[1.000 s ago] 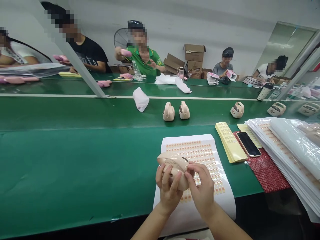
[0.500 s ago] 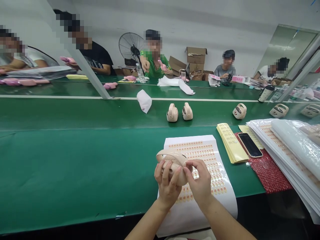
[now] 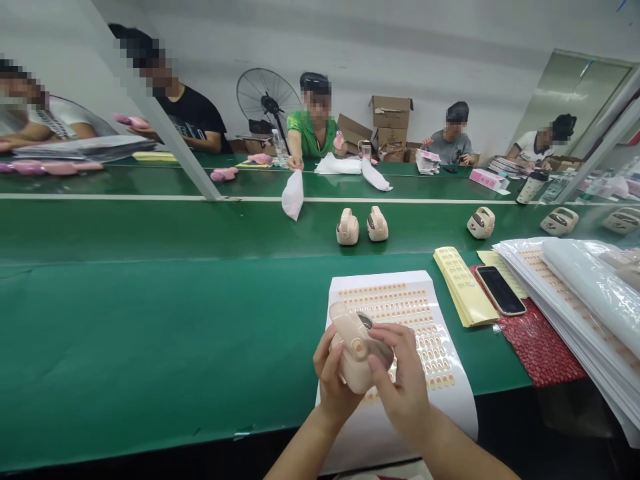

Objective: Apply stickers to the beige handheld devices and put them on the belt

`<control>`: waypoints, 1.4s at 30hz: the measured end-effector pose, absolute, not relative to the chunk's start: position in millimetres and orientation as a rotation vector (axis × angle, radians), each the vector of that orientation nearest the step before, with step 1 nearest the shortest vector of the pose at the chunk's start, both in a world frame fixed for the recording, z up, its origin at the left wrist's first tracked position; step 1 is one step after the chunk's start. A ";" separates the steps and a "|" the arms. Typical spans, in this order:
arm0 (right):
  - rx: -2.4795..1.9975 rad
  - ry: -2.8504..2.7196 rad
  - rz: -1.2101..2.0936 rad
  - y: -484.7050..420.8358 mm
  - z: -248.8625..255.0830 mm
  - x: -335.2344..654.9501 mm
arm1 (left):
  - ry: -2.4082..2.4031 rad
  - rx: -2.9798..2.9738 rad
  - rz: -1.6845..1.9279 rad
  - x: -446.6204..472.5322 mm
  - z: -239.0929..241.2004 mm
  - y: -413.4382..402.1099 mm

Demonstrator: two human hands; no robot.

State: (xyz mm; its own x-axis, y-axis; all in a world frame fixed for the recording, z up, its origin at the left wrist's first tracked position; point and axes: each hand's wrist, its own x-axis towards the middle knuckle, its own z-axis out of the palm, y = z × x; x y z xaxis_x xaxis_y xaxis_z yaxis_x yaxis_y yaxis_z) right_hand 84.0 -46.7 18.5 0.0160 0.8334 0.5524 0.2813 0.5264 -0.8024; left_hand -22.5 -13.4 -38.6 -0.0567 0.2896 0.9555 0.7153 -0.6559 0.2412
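A cream-coloured, rounded device with a loop handle (image 3: pixel 357 373) is held between my two hands, tilted above the sheet. My left hand (image 3: pixel 333 373) wraps its left side. My right hand (image 3: pixel 400 363) grips its right side, thumb and fingers pressed to the shell near a dark oval window. A round button-like spot with an orange centre shows where the handle meets the body. Beneath lies a white sheet of stickers (image 3: pixel 435 320) with rows of small orange and gold oval stickers.
Similar cream devices (image 3: pixel 347 228) stand on the green bench beyond. To the right lie yellow sticker strips (image 3: pixel 465 287), a phone (image 3: pixel 500 290), red bubble wrap (image 3: pixel 543 343) and stacked sheets (image 3: pixel 565 313). Across the bench, a co-worker in green (image 3: pixel 313 133) touches a white bag (image 3: pixel 293 197).
My hands have turned the device so its side, with the round spot, faces me. The co-worker in green has reached forward and taken hold of the white bag. A pink box now lies farther right.
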 end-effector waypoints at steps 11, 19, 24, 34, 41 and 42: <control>-1.073 -1.429 1.014 -30.9 39.1 95.7 | -1.070 -1.935 -1.775 -24.9 -37.7 -17.4; -1.126 -1.512 1.199 -19.5 48.6 106.8 | -1.019 -2.034 -1.729 -29.1 -34.5 -17.9; -1.104 -1.555 1.225 -17.2 49.0 111.5 | -0.998 -2.085 -1.725 -33.1 -35.0 -17.4; -1.018 -1.474 1.253 -14.5 43.5 110.8 | -0.968 -2.170 -1.660 -40.3 -25.9 -15.3; -1.052 -1.460 1.325 -10.3 39.5 110.2 | -0.956 -2.199 -1.645 -43.0 -32.8 -14.7; -1.059 -1.453 1.329 -10.4 38.7 109.6 | -0.957 -2.203 -1.644 -43.2 -33.6 -14.6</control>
